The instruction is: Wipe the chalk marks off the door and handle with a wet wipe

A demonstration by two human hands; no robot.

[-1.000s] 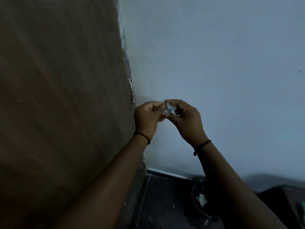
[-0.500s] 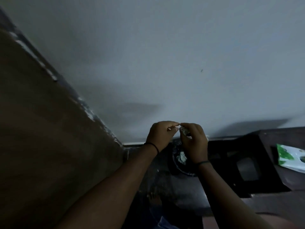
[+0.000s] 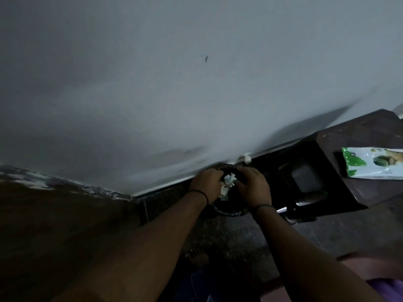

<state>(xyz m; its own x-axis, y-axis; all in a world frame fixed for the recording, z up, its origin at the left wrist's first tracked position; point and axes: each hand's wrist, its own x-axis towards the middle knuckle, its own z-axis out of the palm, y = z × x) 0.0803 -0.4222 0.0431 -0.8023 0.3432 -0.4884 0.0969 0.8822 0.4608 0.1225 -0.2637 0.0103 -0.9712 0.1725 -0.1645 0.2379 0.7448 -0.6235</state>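
Both hands, left hand [image 3: 206,182] and right hand [image 3: 253,184], are over a dark bin [image 3: 226,211], their fingers around a crumpled wet wipe [image 3: 229,180]. It looks light, soft and limp, so pinching a bunched fold should hold it best.

Both forearms are extended forward and downward, converging. The left hand [image 3: 206,182] and right hand [image 3: 254,185] are held close together, backs upward, fingers curled inward. A dark band is worn on each wrist.

Both hands, left hand [image 3: 205,182] and right hand [image 3: 254,185], flank a crumpled wet wipe [image 3: 227,184] above a dark bin [image 3: 226,212].
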